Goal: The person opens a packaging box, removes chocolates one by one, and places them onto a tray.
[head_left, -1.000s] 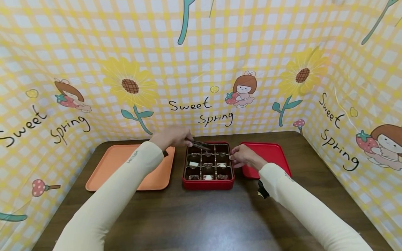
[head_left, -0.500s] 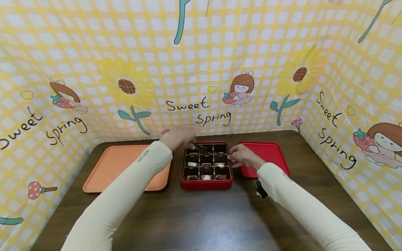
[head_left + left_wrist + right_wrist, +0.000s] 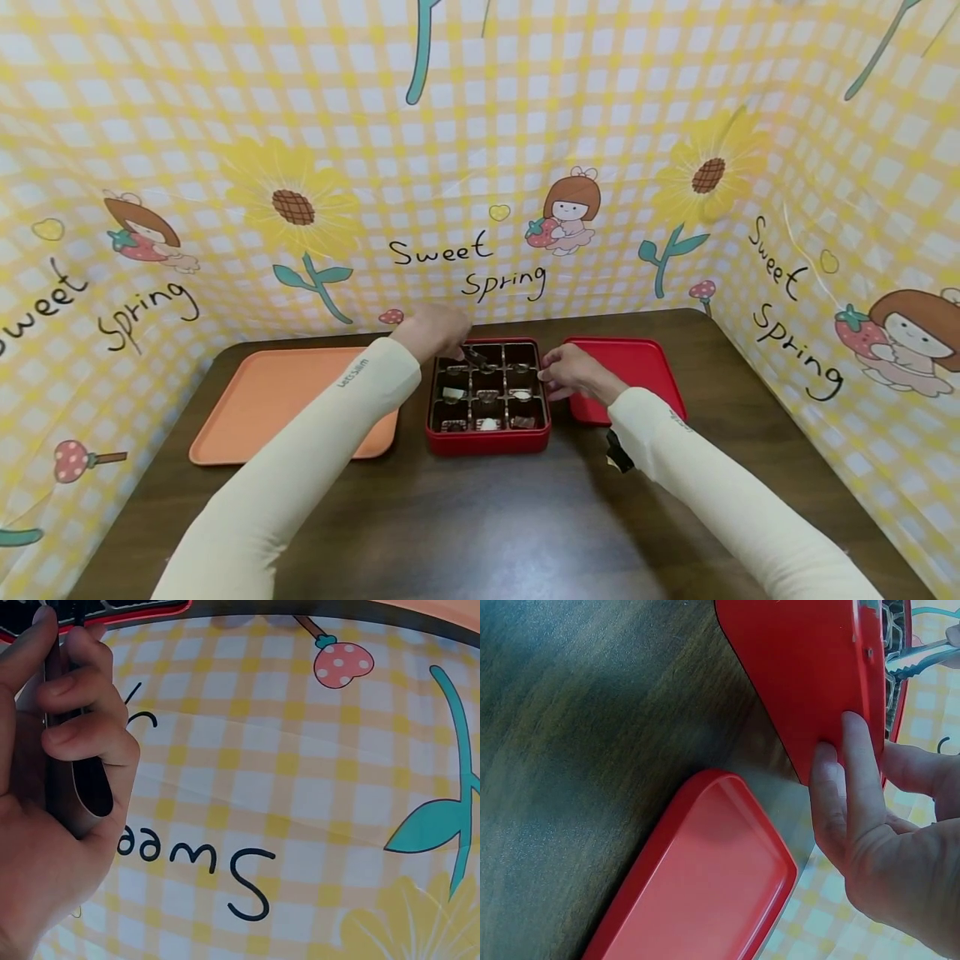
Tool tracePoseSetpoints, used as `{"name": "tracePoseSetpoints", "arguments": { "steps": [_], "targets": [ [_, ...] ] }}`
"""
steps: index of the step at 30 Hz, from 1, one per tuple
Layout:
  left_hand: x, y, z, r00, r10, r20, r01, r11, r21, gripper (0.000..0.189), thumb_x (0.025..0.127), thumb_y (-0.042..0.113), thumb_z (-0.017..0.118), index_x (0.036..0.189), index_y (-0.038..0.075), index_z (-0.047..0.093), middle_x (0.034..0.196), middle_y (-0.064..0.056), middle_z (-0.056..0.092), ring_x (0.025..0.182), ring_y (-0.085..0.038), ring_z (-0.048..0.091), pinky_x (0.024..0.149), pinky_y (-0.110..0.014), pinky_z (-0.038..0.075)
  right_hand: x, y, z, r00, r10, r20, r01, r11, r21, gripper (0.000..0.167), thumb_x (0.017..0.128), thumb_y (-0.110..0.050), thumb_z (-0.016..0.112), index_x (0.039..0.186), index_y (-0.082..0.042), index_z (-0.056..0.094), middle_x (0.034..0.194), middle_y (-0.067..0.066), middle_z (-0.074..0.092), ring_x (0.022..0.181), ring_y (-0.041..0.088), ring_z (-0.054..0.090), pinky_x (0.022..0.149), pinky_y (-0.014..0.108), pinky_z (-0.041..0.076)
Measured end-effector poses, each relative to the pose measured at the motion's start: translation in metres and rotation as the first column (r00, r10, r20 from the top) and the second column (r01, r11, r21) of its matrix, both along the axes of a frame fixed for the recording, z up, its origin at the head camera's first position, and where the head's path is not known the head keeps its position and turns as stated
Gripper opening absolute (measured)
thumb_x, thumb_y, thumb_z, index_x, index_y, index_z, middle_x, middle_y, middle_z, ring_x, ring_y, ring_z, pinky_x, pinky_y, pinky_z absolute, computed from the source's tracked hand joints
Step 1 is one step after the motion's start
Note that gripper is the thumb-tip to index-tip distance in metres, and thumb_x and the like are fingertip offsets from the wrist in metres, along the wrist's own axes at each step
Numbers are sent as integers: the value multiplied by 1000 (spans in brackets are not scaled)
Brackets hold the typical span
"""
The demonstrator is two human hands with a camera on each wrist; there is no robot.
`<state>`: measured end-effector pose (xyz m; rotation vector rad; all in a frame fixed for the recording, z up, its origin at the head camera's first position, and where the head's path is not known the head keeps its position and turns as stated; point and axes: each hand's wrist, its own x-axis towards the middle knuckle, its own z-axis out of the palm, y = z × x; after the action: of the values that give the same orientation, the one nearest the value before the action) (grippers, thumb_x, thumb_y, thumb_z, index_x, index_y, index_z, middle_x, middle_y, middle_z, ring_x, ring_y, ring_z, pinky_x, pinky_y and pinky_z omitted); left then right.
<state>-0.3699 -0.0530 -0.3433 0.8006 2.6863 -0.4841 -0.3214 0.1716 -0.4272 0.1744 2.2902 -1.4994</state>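
My left hand [image 3: 433, 332] grips a pair of metal tongs [image 3: 88, 787] by the handles. The serrated tips of the tongs [image 3: 922, 658] reach down into the back middle cell of a red box [image 3: 487, 443]. The box has a dark divided insert, with small dark and white pieces that look like chocolates [image 3: 520, 394] in its cells. What lies between the tips does not show clearly. My right hand [image 3: 892, 847] holds the right side of the box, two fingers along the outer wall and another finger at the rim.
To the left of the box lies an orange tray [image 3: 247, 417]. A red lid [image 3: 637, 367] lies inside-up to the right, partly under my right forearm. Behind the wooden table [image 3: 480, 533] hangs a yellow checked cloth [image 3: 337, 100].
My left hand and the tongs have shifted right and lower into the box's back cells. My right hand stays at the box's side. The whole head view has drifted slightly.
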Motion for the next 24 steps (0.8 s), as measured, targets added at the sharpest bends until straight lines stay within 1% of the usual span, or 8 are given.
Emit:
{"name": "tracePoseSetpoints", "arguments": {
  "steps": [7,11,15,17,20,24],
  "targets": [
    [1,5,2,999,38,19,-38,999,-4,32,92,29,73,70,15,55,69,2,54,63,-13,49,65,-32,46,2,-1,2,1000,1,1,-1,1000,4,37,98,1,57,134,7,49,113,19,58,79,19,57,77,39,60],
    [1,9,2,999,43,12,-43,999,-30,29,92,29,73,73,14,58,73,1,56,66,-14,50,66,-33,46,1,-2,2,1000,8,2,-8,1000,1,36,99,2,56,134,8,49,112,18,58,78,18,57,78,39,59],
    [1,12,3,999,33,6,-32,998,-59,22,93,28,73,81,13,62,78,0,61,68,-14,53,64,-31,47,1,-1,3,1000,8,4,-8,1000,4,37,99,1,55,135,8,49,115,19,58,79,18,57,79,40,59],
    [1,13,3,1000,31,2,-31,997,-64,21,92,28,73,82,13,62,78,0,61,68,-14,53,63,-30,47,1,-1,3,1000,7,3,-7,1000,6,37,99,1,55,135,8,49,117,20,57,80,19,57,79,40,59],
    [0,12,3,1000,21,-4,-21,998,-66,24,92,28,74,79,13,59,75,1,59,67,-13,52,62,-29,46,1,-1,3,1000,10,-1,-10,1000,10,36,99,2,55,134,8,49,119,20,57,80,19,57,79,40,59],
    [-1,9,1,1000,-13,-9,12,998,-65,32,92,28,74,71,15,53,67,3,52,62,-12,49,60,-27,45,0,-1,2,1000,10,1,-10,1000,9,35,99,2,55,133,8,49,118,20,57,79,19,58,78,40,59]
  ]
}}
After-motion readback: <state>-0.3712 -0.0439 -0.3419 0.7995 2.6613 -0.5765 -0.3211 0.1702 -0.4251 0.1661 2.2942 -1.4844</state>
